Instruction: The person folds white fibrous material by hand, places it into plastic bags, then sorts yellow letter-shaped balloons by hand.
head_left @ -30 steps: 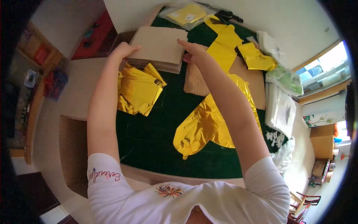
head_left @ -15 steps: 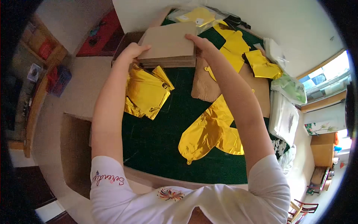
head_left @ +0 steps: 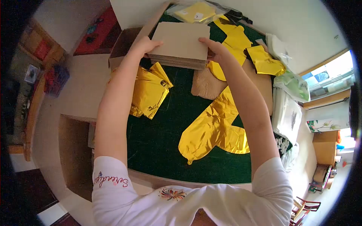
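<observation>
A thick stack of cardboard sheets [head_left: 181, 40] is held between my two hands at the far side of the table. My left hand [head_left: 146, 46] grips its left edge, thumb on top and fingers hidden below. My right hand [head_left: 214, 48] holds the right edge in the same way. Just nearer than the stack, to the left, lies a pile of folded gold foil balloons [head_left: 151, 92], partly behind my left forearm. A large flat gold foil balloon [head_left: 207, 130] spreads over the green tabletop [head_left: 169, 154], partly covered by my right arm.
An open cardboard box [head_left: 124, 45] stands left of the stack. More gold foil [head_left: 266, 62], a brown cardboard piece [head_left: 203, 84] and a clear bag with gold foil [head_left: 196, 13] lie around the far and right sides. White plastic packs [head_left: 288, 116] line the right edge.
Both hands have shifted the cardboard stack to the right, away from the cardboard box, whose opening now shows more. The foil balloons stay in place.
</observation>
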### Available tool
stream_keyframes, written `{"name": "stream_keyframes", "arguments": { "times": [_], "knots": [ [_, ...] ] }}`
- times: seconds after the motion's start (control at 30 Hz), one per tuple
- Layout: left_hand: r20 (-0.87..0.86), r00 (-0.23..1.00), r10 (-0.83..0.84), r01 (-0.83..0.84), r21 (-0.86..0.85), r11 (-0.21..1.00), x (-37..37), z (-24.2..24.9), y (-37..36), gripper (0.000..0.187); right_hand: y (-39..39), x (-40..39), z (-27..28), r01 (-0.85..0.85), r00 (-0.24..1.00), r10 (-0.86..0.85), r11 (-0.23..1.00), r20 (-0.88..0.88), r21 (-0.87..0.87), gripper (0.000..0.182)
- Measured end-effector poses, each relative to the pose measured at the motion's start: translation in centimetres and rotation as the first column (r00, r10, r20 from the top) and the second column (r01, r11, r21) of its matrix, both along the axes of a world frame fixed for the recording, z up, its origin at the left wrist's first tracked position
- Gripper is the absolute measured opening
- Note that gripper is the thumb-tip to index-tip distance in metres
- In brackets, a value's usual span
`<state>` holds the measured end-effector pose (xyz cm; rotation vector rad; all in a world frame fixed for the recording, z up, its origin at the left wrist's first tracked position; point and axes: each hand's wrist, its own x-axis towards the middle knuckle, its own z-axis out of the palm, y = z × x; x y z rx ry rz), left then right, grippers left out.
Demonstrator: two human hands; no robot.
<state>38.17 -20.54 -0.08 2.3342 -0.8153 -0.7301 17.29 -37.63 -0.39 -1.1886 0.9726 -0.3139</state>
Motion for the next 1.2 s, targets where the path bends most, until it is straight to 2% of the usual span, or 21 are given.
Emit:
{"name": "stream_keyframes", "arguments": {
  "times": [0.1, 0.17, 0.2, 0.27, 0.33, 0.37, 0.4, 0.43, 0.47, 0.5, 0.53, 0.6, 0.63, 0.7, 0.73, 0.83, 0.87, 0.93, 1.03, 1.17, 1.2],
  "knots": [
    [0.086, 0.996, -0.009, 0.006, 0.037, 0.999, -1.0, 0.7, 0.0, 0.072, -0.3, -0.4, 0.1, -0.013, 0.998, 0.009, 0.998, -0.067, -0.056, 0.052],
    [0.056, 0.998, -0.030, 0.027, 0.053, 0.998, -0.6, 0.3, -0.2, 0.072, -0.3, -0.5, 1.4, -0.205, 0.959, 0.111, 0.907, -0.262, -0.367, 0.055],
    [0.025, 0.999, -0.046, 0.044, 0.065, 0.997, -0.5, 0.1, -0.3, 0.072, -0.3, -0.9, 2.0, -0.199, 0.960, 0.105, 0.909, -0.260, -0.366, 0.055],
    [0.069, 0.998, -0.010, 0.008, 0.028, 1.000, -1.2, 0.2, -0.4, 0.068, 1.4, -2.5, 5.1, -0.057, 0.974, -0.067, 0.854, -0.218, -0.517, 0.053],
    [0.109, 0.993, 0.032, -0.030, -0.014, 0.999, -2.4, 0.5, -0.2, 0.064, 2.8, -5.8, 6.4, -0.086, 0.986, -0.017, 0.805, -0.169, -0.587, 0.048],
    [0.400, 0.913, 0.080, -0.004, -0.186, 0.983, -3.6, 0.8, 0.3, 0.054, 3.5, -7.6, 6.9, -0.131, 0.989, 0.053, 0.756, -0.139, -0.641, 0.046],
    [0.638, 0.750, 0.173, 0.069, -0.336, 0.939, -5.0, 0.9, 0.8, 0.044, 4.0, -9.6, 7.2, -0.172, 0.985, 0.126, 0.701, -0.117, -0.692, 0.043],
    [0.637, 0.751, 0.173, 0.070, -0.338, 0.939, -6.5, 1.1, 1.3, 0.044, 3.8, -11.9, 6.3, -0.201, 0.978, 0.170, 0.597, -0.123, -0.776, 0.041],
    [0.645, 0.752, 0.136, 0.202, -0.422, 0.884, -8.5, 1.3, 1.6, 0.035, 3.5, -14.4, 5.1, -0.224, 0.968, 0.211, 0.483, -0.135, -0.847, 0.039],
    [0.656, 0.748, 0.098, 0.329, -0.495, 0.804, -10.7, 1.5, 2.1, 0.026, 4.0, -17.1, 4.2, -0.175, 0.977, 0.200, 0.530, -0.078, -0.829, 0.035],
    [0.698, 0.716, 0.014, 0.444, -0.471, 0.762, -13.6, 1.9, 3.2, 0.021, 5.0, -19.8, 3.5, -0.128, 0.983, 0.184, 0.578, -0.024, -0.806, 0.032],
    [0.710, 0.689, -0.147, 0.592, -0.435, 0.678, -19.1, 1.8, 5.6, 0.015, 7.0, -24.7, 3.5, -0.154, 0.987, -0.001, 0.319, -0.163, -0.935, 0.029],
    [0.682, 0.696, -0.225, 0.630, -0.430, 0.646, -21.3, 1.1, 6.5, 0.015, 7.4, -27.3, 2.4, -0.144, 0.987, -0.033, 0.294, -0.160, -0.945, 0.029],
    [0.650, 0.680, -0.341, 0.681, -0.387, 0.621, -24.9, 0.2, 8.4, 0.017, 8.8, -31.3, 1.5, -0.157, 0.974, -0.098, 0.346, -0.202, -0.925, 0.029],
    [0.609, 0.678, -0.411, 0.684, -0.319, 0.656, -26.6, 0.1, 9.5, 0.023, 9.4, -32.9, 1.0, -0.162, 0.971, -0.113, 0.348, -0.213, -0.923, 0.029],
    [0.600, 0.546, -0.584, 0.770, -0.086, 0.632, -29.6, -1.0, 11.1, 0.038, 11.0, -36.2, -0.7, -0.249, 0.941, -0.150, 0.301, -0.304, -0.921, 0.029],
    [0.604, 0.544, -0.583, 0.773, -0.090, 0.628, -30.1, -1.5, 11.4, 0.038, 11.4, -36.9, -1.1, -0.234, 0.947, -0.139, 0.322, -0.290, -0.917, 0.030],
    [0.577, 0.513, -0.636, 0.741, 0.077, 0.667, -30.5, -2.5, 11.7, 0.044, 11.5, -37.5, -1.4, -0.196, 0.959, -0.122, 0.371, -0.257, -0.908, 0.031],
    [0.561, 0.552, -0.617, 0.655, 0.167, 0.737, -30.9, -2.7, 11.8, 0.045, 10.4, -37.5, -0.9, -0.209, 0.952, -0.145, 0.331, -0.268, -0.920, 0.032],
    [0.547, 0.575, -0.609, 0.600, 0.224, 0.768, -31.8, -2.2, 11.2, 0.046, 8.5, -36.3, -1.7, -0.226, 0.958, -0.094, 0.329, -0.270, -0.917, 0.032],
    [0.559, 0.577, -0.595, 0.629, 0.162, 0.761, -31.8, -2.1, 10.7, 0.047, 8.2, -35.5, -2.1, -0.240, 0.958, -0.079, 0.299, -0.275, -0.923, 0.032]
  ]
}}
